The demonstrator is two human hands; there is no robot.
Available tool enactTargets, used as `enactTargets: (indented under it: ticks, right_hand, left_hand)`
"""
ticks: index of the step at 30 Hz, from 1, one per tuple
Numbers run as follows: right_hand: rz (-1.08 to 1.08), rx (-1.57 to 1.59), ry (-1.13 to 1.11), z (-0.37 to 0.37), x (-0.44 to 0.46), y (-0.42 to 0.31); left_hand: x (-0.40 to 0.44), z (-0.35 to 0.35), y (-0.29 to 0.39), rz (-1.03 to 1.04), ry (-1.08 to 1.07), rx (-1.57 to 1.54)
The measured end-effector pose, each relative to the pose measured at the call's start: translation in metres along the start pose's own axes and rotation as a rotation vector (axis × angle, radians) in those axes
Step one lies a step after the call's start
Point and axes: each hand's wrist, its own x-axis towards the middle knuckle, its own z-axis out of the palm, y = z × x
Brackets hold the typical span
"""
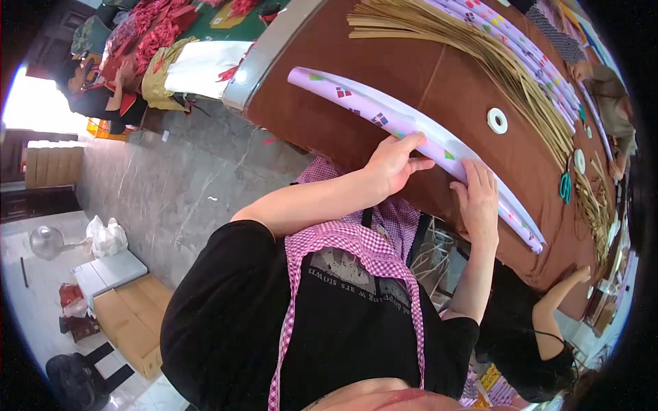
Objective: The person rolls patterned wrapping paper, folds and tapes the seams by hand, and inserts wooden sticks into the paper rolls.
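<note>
A long sheet of lilac patterned paper (379, 119), partly rolled into a tube, lies diagonally along the near edge of the brown table. Its pale inner side shows along the far edge. My left hand (397, 164) grips the near side of the roll around its middle, one digit resting on top and another held out just below. Further right, my right hand (478, 198) has its fingers curled over the same roll, with the thumb apart on the near side.
On the brown cloth (329, 55) lie a white tape roll (497, 121), long dry brown strips (473, 58), several finished lilac tubes (528, 51) and green-handled scissors (565, 187). Co-workers sit at the right; another person (113, 96) is at the far left. Cardboard boxes (133, 318) stand on the floor.
</note>
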Motion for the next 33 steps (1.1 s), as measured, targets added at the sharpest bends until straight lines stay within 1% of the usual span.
enactTargets:
  ticks: [5, 7, 9, 11, 12, 15, 16, 17, 18, 19, 21, 23, 24, 25, 27, 28, 29, 32, 33]
  right_hand:
    - [0.018, 0.019, 0.009, 0.012, -0.001, 0.005]
    - [0.057, 0.037, -0.011, 0.011, -0.001, 0.002]
    - [0.044, 0.035, 0.001, 0.015, -0.001, 0.006]
    - [0.038, 0.037, 0.014, 0.017, -0.001, 0.009]
    - [0.031, 0.037, 0.009, 0.017, 0.001, 0.009]
    - [0.028, 0.019, 0.000, 0.024, -0.003, 0.017]
    - [0.008, 0.007, 0.002, 0.026, -0.003, 0.020]
    - [0.032, -0.002, 0.002, 0.026, -0.004, 0.021]
    - [0.029, 0.011, 0.007, 0.027, -0.004, 0.020]
    - [0.029, 0.026, 0.010, 0.028, -0.006, 0.020]
    - [0.051, 0.004, 0.005, 0.031, -0.008, 0.023]
    - [-0.001, -0.003, 0.032, 0.033, -0.008, 0.023]
    - [0.005, 0.008, 0.023, 0.030, -0.007, 0.021]
    - [0.027, 0.000, 0.023, 0.031, -0.008, 0.021]
    - [-0.024, -0.033, 0.038, 0.034, -0.008, 0.024]
    - [0.005, -0.044, 0.045, 0.035, -0.008, 0.024]
    - [0.003, -0.005, 0.022, 0.035, -0.008, 0.025]
    - [0.016, 0.041, -0.009, 0.039, -0.010, 0.031]
    - [-0.015, 0.059, 0.023, 0.035, -0.011, 0.031]
  left_hand:
    - [0.002, 0.001, -0.001, -0.036, 0.021, 0.021]
    - [0.002, 0.000, 0.000, -0.039, 0.021, 0.033]
    - [0.006, -0.003, 0.002, -0.046, 0.016, 0.046]
    - [0.010, -0.013, 0.010, -0.115, -0.082, 0.222]
    - [0.009, -0.015, 0.018, -0.122, -0.085, 0.225]
    - [0.001, -0.020, 0.051, -0.323, -0.085, 0.486]
    - [0.000, -0.027, 0.059, -0.335, -0.136, 0.538]
    - [-0.008, -0.027, 0.071, -0.338, -0.150, 0.603]
    - [-0.019, -0.020, 0.080, -0.250, -0.160, 0.734]
    - [-0.023, -0.022, 0.084, -0.107, -0.176, 0.838]
    - [-0.022, -0.028, 0.095, 0.255, -0.297, 1.226]
    - [-0.010, -0.031, 0.104, 1.000, -0.441, 1.642]
    - [0.000, -0.034, 0.105, 1.073, -0.473, 1.662]
    - [0.008, -0.036, 0.105, 1.064, -0.499, 1.656]
    - [0.021, -0.036, 0.104, 1.159, -0.583, 1.843]
    - [0.025, -0.037, 0.106, 1.112, -0.603, 1.923]
    - [0.028, -0.036, 0.107, 1.114, -0.655, 1.913]
    - [0.041, -0.035, 0.111, 1.054, -0.705, 2.015]
    - [0.045, -0.038, 0.110, 1.051, -0.721, 2.022]
